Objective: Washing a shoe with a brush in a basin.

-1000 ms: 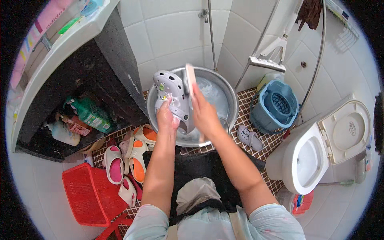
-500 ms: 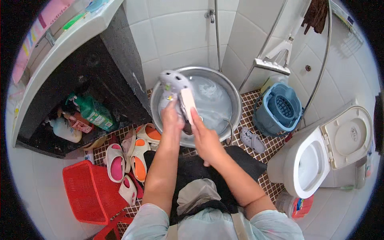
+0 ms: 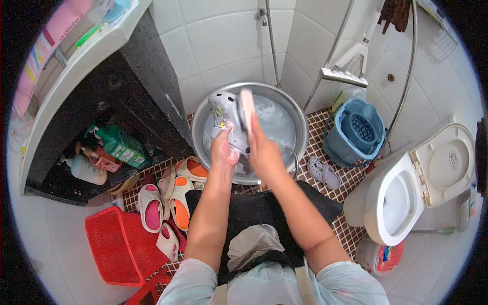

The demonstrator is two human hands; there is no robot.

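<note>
A light grey clog (image 3: 219, 105) with small coloured charms is held over a round metal basin (image 3: 301, 122) of cloudy water. My left hand (image 3: 222, 147) is closed round the heel part of the clog. In my right hand (image 3: 265, 155) is a pale-backed scrubbing brush (image 3: 247, 108), slightly smeared by motion. Its bristle side faces the clog's right edge, close against it; whether they touch I cannot tell. A second grey clog (image 3: 323, 173) lies on the tiled floor to the right of the basin.
Several white slides (image 3: 151, 208) with pink or orange insoles lie left of my arms, beside a red plastic basket (image 3: 114, 249). A blue mop bucket (image 3: 356, 132) and an open toilet (image 3: 394, 208) stand at right. Bottles (image 3: 119, 145) fill a dark niche at left.
The brush has moved away from me, up along the clog's side toward the toe, with my right hand. The clog has turned a little, showing more of its top.
</note>
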